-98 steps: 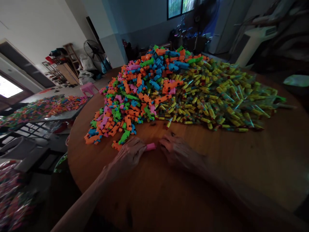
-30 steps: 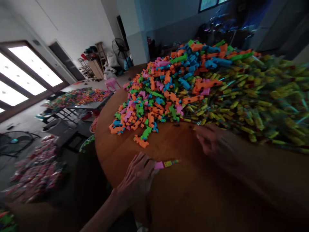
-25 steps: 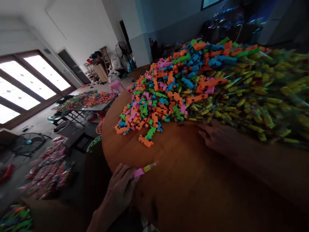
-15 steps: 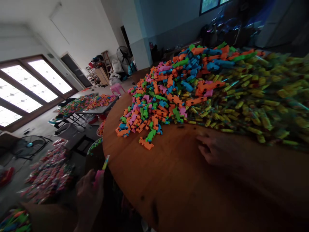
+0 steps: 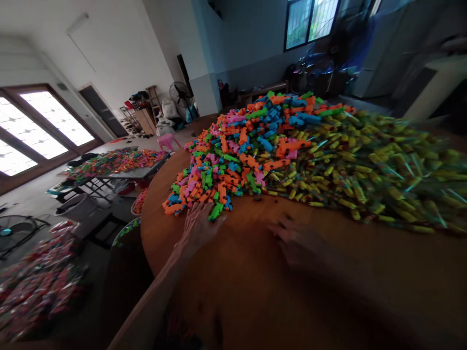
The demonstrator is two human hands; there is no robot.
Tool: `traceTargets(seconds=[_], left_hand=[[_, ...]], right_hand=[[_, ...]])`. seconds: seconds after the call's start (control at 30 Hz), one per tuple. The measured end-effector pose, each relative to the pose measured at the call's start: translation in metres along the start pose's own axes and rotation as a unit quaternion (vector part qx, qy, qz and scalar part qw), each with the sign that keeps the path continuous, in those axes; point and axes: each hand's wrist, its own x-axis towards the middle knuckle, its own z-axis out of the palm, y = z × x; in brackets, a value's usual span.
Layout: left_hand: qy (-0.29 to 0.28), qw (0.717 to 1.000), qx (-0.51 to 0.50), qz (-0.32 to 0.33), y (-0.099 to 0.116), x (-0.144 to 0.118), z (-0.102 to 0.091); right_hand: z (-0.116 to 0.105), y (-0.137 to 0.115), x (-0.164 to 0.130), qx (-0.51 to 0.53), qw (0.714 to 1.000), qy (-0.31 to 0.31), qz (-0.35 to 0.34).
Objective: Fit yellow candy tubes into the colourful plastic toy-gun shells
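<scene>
My left hand [image 5: 200, 226] reaches to the near left edge of a heap of small plastic toy pieces [image 5: 233, 170] in orange, green, blue and pink. Its fingers are stretched out and apart over the nearest pieces, with the thumb beside a green piece [image 5: 216, 211]. What lies under the palm is hidden. My right hand [image 5: 297, 240] hovers low over or rests on the brown round table [image 5: 248, 272]; its fingers point left, slightly apart and blurred, and nothing shows in them. Beyond it spreads a heap of yellow-ended clear tubes [image 5: 350, 180].
On the floor at left lies a pile of clear-wrapped bright items [image 5: 44, 282]. Behind it are a grey bucket [image 5: 78, 209], a floor fan [image 5: 22, 233] and a second table with more coloured pieces [image 5: 109, 163]. A pink stool [image 5: 168, 142] stands beyond the round table.
My left hand held a pink piece with a yellow tube beside the table; that is gone from it, and the hand has moved up onto the coloured heap. The view has turned right.
</scene>
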Motion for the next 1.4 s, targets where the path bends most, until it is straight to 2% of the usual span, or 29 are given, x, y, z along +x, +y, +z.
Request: traceTargets(seconds=[0.1,0.2,0.3,0.37,0.53,0.7,0.87,1.03,1.2,1.4], left_hand=[[-0.018,1.0,0.01,-0.004,0.007,0.007,0.003],[-0.02,1.0,-0.008,0.011,0.017,0.002,-0.004],[-0.041,0.994,-0.074,0.064,0.033,-0.01,-0.013],[-0.074,0.983,-0.129,0.107,0.047,-0.016,-0.015],[-0.124,0.965,-0.164,0.163,0.074,-0.022,-0.006],[-0.122,0.966,-0.158,0.168,0.072,-0.017,0.002],[-0.123,0.964,-0.145,0.185,0.075,-0.013,0.002],[-0.145,0.957,-0.159,0.196,0.082,-0.008,0.003],[-0.13,0.955,-0.172,0.204,0.082,-0.008,0.007],[-0.11,0.958,-0.163,0.209,0.081,-0.01,0.012]], right_hand=[[0.0,0.004,-0.002,0.02,1.0,0.012,-0.002],[-0.005,0.006,-0.004,0.04,0.999,0.005,0.004],[-0.011,0.007,-0.004,0.053,0.999,-0.013,-0.003],[-0.015,0.006,-0.004,0.053,0.998,-0.034,-0.01],[-0.021,0.0,-0.004,0.031,0.998,-0.053,0.01],[-0.025,-0.003,-0.006,-0.013,0.998,-0.043,0.037],[-0.023,0.004,-0.009,0.035,0.999,-0.032,0.004],[-0.015,0.008,-0.01,-0.018,0.999,-0.03,0.006],[-0.015,0.003,-0.011,-0.041,0.999,0.001,0.018],[-0.018,-0.002,-0.005,-0.009,1.0,-0.025,-0.004]])
